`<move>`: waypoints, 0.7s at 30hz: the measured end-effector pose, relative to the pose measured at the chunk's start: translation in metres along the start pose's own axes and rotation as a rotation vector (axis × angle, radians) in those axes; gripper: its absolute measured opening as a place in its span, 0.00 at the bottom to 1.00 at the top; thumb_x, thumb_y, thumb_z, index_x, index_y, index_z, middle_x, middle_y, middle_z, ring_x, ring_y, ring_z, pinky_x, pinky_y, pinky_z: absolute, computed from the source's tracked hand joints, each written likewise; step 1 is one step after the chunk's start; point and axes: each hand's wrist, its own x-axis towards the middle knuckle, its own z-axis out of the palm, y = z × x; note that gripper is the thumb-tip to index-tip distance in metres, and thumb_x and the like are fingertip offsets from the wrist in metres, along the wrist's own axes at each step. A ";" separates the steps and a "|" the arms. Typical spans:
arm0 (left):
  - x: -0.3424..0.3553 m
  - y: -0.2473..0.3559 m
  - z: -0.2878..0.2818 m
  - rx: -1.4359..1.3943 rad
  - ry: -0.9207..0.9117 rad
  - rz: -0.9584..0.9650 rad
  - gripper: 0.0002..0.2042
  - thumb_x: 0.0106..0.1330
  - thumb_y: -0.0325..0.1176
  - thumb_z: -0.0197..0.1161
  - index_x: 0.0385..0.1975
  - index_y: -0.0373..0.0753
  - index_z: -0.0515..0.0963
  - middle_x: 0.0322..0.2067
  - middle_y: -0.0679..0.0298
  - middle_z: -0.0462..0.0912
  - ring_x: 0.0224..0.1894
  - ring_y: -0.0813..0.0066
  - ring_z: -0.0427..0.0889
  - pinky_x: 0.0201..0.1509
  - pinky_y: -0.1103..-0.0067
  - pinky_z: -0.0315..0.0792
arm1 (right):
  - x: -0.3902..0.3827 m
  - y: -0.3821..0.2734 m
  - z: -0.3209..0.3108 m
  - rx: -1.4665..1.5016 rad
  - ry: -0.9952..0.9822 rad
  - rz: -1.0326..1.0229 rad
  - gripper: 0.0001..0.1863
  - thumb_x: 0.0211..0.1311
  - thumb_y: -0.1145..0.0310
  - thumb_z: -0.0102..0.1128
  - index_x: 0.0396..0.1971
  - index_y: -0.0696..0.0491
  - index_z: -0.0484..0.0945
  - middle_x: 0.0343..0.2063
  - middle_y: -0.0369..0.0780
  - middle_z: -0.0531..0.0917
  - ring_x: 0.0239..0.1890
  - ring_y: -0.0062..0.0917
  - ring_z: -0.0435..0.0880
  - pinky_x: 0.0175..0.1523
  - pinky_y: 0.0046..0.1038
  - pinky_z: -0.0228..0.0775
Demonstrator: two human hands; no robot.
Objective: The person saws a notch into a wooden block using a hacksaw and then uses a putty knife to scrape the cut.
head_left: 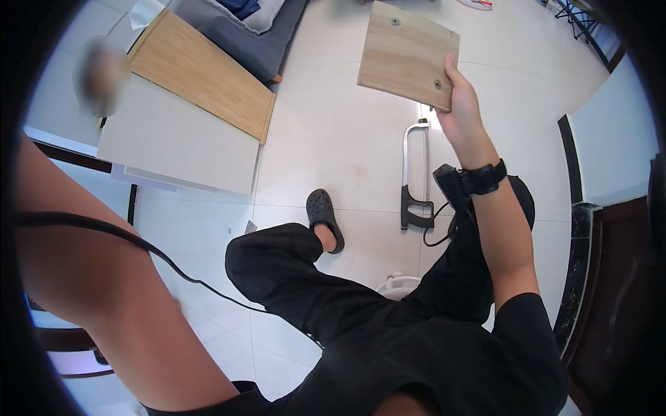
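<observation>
- Your right hand (463,111) is clamped on the right edge of a wooden board (406,55); the thumb lies over the face turned to you, and the other fingers are mostly hidden behind it.
- The board is held up in front of you, at the top of the view right of centre, with one cross-slotted screw (395,21) near its upper edge and another near your thumb.
- Your left arm (97,277) runs out of view at the left, so you cannot tell how that hand stands.
- A hacksaw (405,177) with a silver frame and black handle lies on the tiled floor (347,132), beyond your right knee.
- You wear a black strap (485,179) on your right wrist and a black clog (321,208).
- Left of you stands a white panel (180,135) beside a light wood panel (201,76), near a grey sofa (263,52).
</observation>
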 end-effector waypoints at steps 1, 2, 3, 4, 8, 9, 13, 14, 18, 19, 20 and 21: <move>-0.002 0.000 -0.002 0.033 0.022 -0.011 0.30 0.71 0.51 0.46 0.63 0.33 0.61 0.60 0.52 0.70 0.62 0.62 0.69 0.67 0.68 0.60 | -0.002 0.000 0.003 0.005 0.001 0.016 0.27 0.69 0.52 0.51 0.57 0.59 0.67 0.52 0.41 0.75 0.56 0.23 0.72 0.60 0.26 0.62; -0.004 -0.005 -0.003 0.062 0.044 -0.030 0.30 0.71 0.52 0.46 0.63 0.33 0.61 0.60 0.53 0.70 0.62 0.63 0.68 0.67 0.68 0.60 | -0.007 -0.002 0.004 0.008 0.002 0.027 0.27 0.69 0.52 0.51 0.57 0.59 0.67 0.53 0.41 0.75 0.56 0.24 0.72 0.60 0.26 0.62; -0.004 -0.035 -0.008 0.031 0.049 -0.055 0.30 0.71 0.52 0.46 0.63 0.34 0.61 0.60 0.53 0.69 0.62 0.63 0.68 0.67 0.68 0.60 | -0.009 -0.009 -0.008 -0.034 0.033 0.014 0.27 0.69 0.52 0.51 0.57 0.59 0.67 0.53 0.41 0.74 0.57 0.24 0.71 0.60 0.26 0.62; -0.004 -0.072 -0.010 -0.016 0.051 -0.093 0.30 0.71 0.53 0.46 0.63 0.34 0.61 0.60 0.54 0.69 0.62 0.64 0.68 0.67 0.68 0.60 | -0.009 -0.016 -0.022 -0.088 0.054 -0.019 0.27 0.69 0.53 0.51 0.56 0.59 0.67 0.51 0.42 0.75 0.55 0.24 0.73 0.60 0.27 0.63; -0.031 -0.142 -0.008 0.016 0.087 -0.299 0.31 0.71 0.55 0.45 0.64 0.36 0.61 0.61 0.56 0.69 0.63 0.66 0.67 0.67 0.68 0.60 | -0.013 -0.004 -0.011 -0.013 -0.045 -0.020 0.26 0.69 0.53 0.52 0.53 0.60 0.69 0.48 0.41 0.78 0.50 0.24 0.76 0.56 0.26 0.67; -0.041 -0.170 -0.008 -0.016 0.086 -0.364 0.31 0.71 0.55 0.45 0.64 0.36 0.61 0.61 0.57 0.69 0.63 0.66 0.67 0.67 0.68 0.60 | -0.018 -0.003 -0.006 -0.032 -0.059 -0.002 0.25 0.69 0.53 0.52 0.53 0.59 0.69 0.47 0.40 0.78 0.50 0.23 0.76 0.55 0.25 0.67; -0.120 -0.272 -0.009 -0.210 0.108 -0.531 0.31 0.71 0.57 0.45 0.64 0.38 0.62 0.62 0.59 0.68 0.63 0.69 0.67 0.67 0.69 0.60 | -0.044 0.004 0.018 -0.174 -0.132 0.031 0.23 0.70 0.51 0.50 0.50 0.57 0.71 0.43 0.37 0.79 0.46 0.19 0.76 0.53 0.22 0.67; -0.137 -0.288 -0.006 -0.271 0.121 -0.540 0.32 0.72 0.57 0.42 0.66 0.38 0.59 0.63 0.60 0.66 0.64 0.68 0.66 0.68 0.69 0.59 | -0.050 0.006 0.024 -0.221 -0.149 0.047 0.23 0.70 0.50 0.50 0.48 0.56 0.72 0.42 0.36 0.79 0.45 0.17 0.76 0.52 0.21 0.66; -0.168 -0.298 0.034 -0.322 0.165 -0.524 0.28 0.75 0.52 0.38 0.64 0.36 0.60 0.61 0.59 0.68 0.62 0.69 0.68 0.67 0.72 0.61 | -0.060 0.024 0.024 -0.395 -0.140 0.045 0.22 0.71 0.49 0.47 0.43 0.55 0.72 0.35 0.32 0.76 0.37 0.11 0.70 0.46 0.16 0.64; -0.170 -0.302 0.033 -0.339 0.226 -0.542 0.26 0.76 0.49 0.38 0.62 0.35 0.62 0.59 0.59 0.70 0.60 0.70 0.70 0.66 0.73 0.61 | -0.059 0.029 0.023 -0.401 -0.140 0.035 0.22 0.71 0.49 0.47 0.43 0.56 0.72 0.34 0.32 0.76 0.37 0.11 0.70 0.46 0.17 0.64; -0.169 -0.303 0.030 -0.378 0.240 -0.526 0.24 0.76 0.46 0.37 0.61 0.33 0.63 0.58 0.58 0.71 0.59 0.71 0.71 0.64 0.74 0.64 | -0.056 0.033 0.022 -0.408 -0.143 0.027 0.22 0.72 0.49 0.47 0.43 0.56 0.72 0.34 0.32 0.75 0.37 0.11 0.70 0.45 0.17 0.64; -0.171 -0.302 0.030 -0.413 0.221 -0.553 0.24 0.75 0.45 0.40 0.61 0.33 0.64 0.57 0.59 0.72 0.58 0.72 0.72 0.62 0.75 0.65 | -0.057 0.038 0.019 -0.418 -0.134 0.025 0.22 0.72 0.50 0.47 0.44 0.56 0.72 0.34 0.32 0.75 0.37 0.11 0.70 0.45 0.17 0.64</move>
